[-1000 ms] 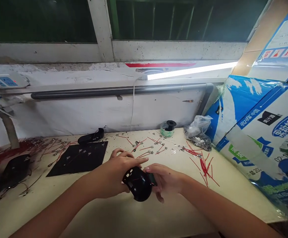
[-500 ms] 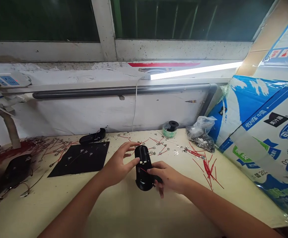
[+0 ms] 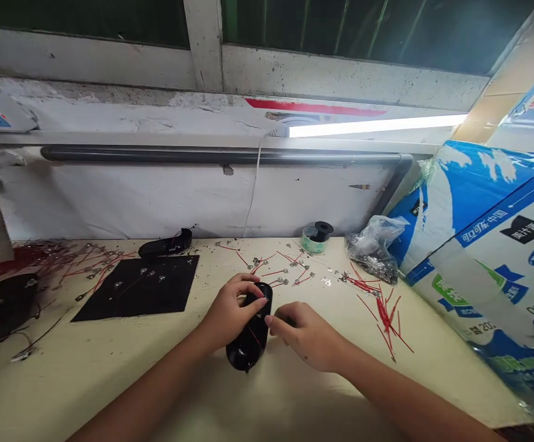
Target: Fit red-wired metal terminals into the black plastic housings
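A black oblong plastic housing [image 3: 243, 347] with rounded ends lies tilted on the table in front of me, a thin red wire across its hollow. My left hand [image 3: 234, 310] is closed around its far half, thumb on top near a small shiny part and fingers over the far side. My right hand [image 3: 301, 331] is at the housing's right edge, its fingers curled and thumb pointing at the rim. A dark patch shows between those fingers, but what it is I cannot make out.
Red wires with small metal tabs [image 3: 285, 270] are scattered behind the housing. Loose red wires [image 3: 386, 319] lie to the right, near a bag of metal parts [image 3: 372, 264]. Beside a tape roll [image 3: 313, 239] sits a black spool. A black mat [image 3: 156, 291] and another black housing [image 3: 166, 245] are left.
The housing has shifted nearer me and leftward, and its near end has swung left. My left hand has closed on it; my right hand has come off its near right side.
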The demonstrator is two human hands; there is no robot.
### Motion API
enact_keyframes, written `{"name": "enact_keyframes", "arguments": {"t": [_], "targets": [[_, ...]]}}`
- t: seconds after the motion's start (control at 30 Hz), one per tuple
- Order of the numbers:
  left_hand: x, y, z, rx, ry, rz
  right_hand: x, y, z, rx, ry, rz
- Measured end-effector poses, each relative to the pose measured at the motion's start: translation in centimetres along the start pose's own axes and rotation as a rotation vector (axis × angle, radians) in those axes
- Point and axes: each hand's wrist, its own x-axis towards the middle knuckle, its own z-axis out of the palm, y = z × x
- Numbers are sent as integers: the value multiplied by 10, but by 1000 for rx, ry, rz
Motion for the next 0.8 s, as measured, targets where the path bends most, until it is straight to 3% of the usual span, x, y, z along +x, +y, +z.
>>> {"name": "enact_keyframes", "arguments": {"t": [0.23,0.43,0.57,0.8], "targets": [[-5,-4,0,-124,-79,-68,6,7,-11,316,203,-120],[-2,-5,-4,-121,-145,-77,13,19,1,284,315,-191],[-3,-2,-4,-105,-195,-135,17,22,3,330,287,-246],[-4,3,-4,-71,-201,-148,17,19,2,196,240,-292]]}}
